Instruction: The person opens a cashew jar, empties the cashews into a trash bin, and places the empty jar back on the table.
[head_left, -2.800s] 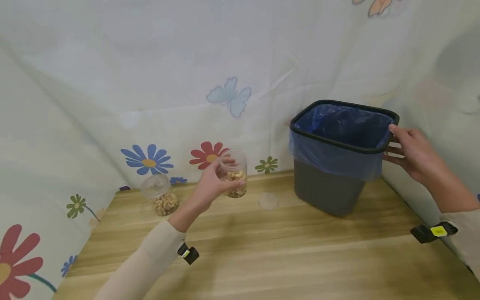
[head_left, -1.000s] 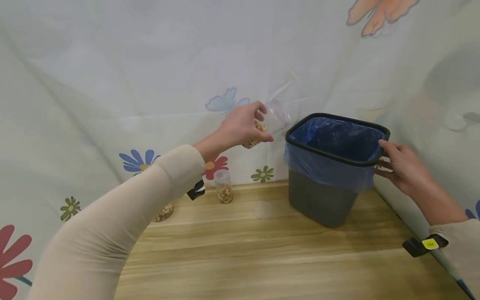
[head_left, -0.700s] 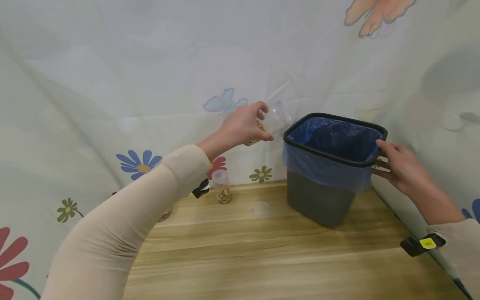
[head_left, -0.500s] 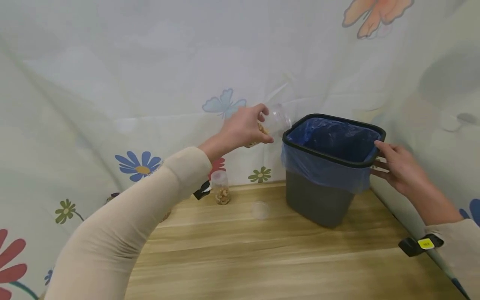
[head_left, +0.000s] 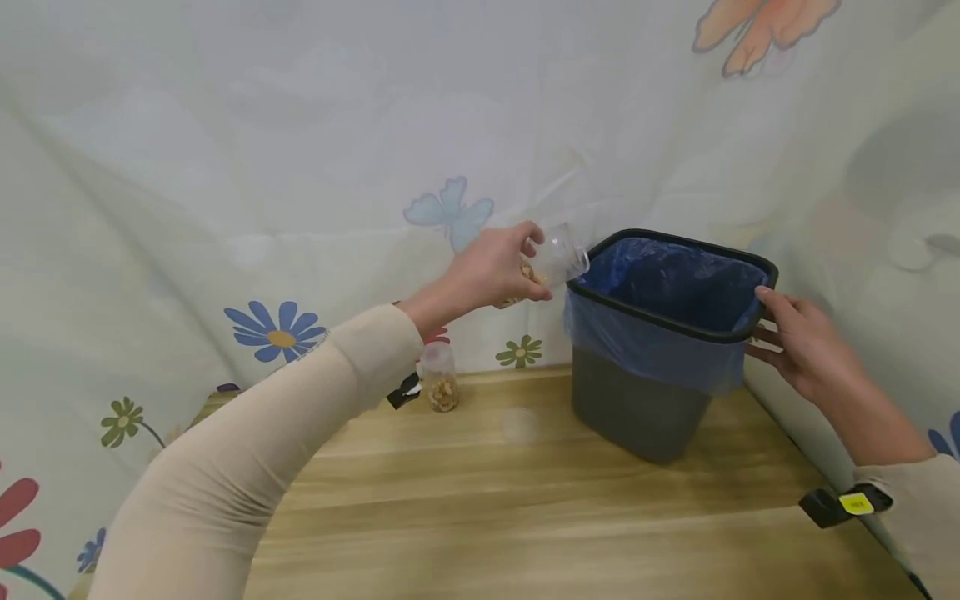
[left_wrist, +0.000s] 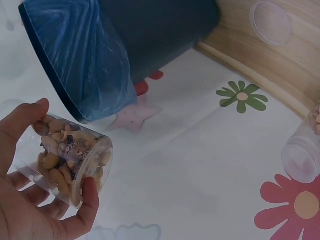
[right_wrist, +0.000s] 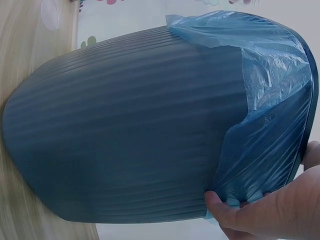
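My left hand grips a clear plastic jar of mixed nuts, tipped over with its open mouth at the near-left rim of a grey bin. In the left wrist view the nuts lie toward the jar's base, thumb and fingers wrapped round its sides. A blue bag lines the bin and folds down over the black rim. On the bin's right side my right hand holds the rim, thumb on top and fingers against the outer wall.
A second jar with nuts stands on the wooden table near the back wall. A clear round lid lies flat between it and the bin. Cloth walls with flower and butterfly prints close in the back and sides.
The left hand has carried the jar up and right from upright to tipped, its mouth now lowered to the bin rim. The forearm now hides another nut jar at left. Right hand stays.
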